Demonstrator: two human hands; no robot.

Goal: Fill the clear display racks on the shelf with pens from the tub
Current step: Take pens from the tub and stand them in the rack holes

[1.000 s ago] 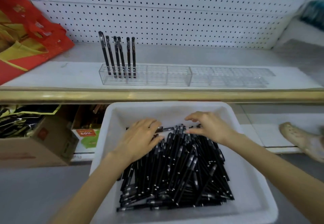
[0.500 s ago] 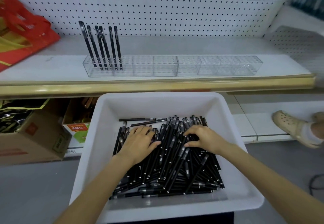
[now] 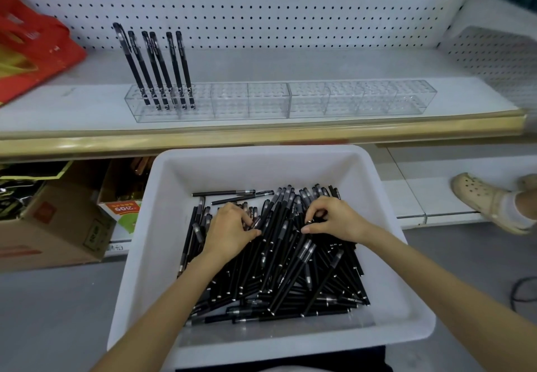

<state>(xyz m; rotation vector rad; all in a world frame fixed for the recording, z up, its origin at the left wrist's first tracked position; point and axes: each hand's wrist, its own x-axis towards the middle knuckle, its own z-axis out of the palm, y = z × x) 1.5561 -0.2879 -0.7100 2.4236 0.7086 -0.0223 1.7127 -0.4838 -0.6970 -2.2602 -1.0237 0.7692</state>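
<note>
Both hands in the tub grabbing pens; racks are straight up-frame.

Shelf [image 3: 87,104] spans the upper frame, tub [image 3: 261,168] sits lower centre just below it. Clear display racks [image 3: 363,98] run end to end on the shelf: six standing pens [image 3: 158,72] at the left end, other slots look empty. Loose pens [image 3: 279,270] lie flat in a fanned pile, long axes mostly bottom-to-top of frame. My left hand [image 3: 229,232] has its fingers curled onto pens at the pile's upper left. My right hand [image 3: 334,220] pinches thumb to finger at its upper right. Count per hand: can't tell. My read: lift up-frame and tip upright. Left is nearer the slots beside the standing pens, right is nearer the right rack.
</note>
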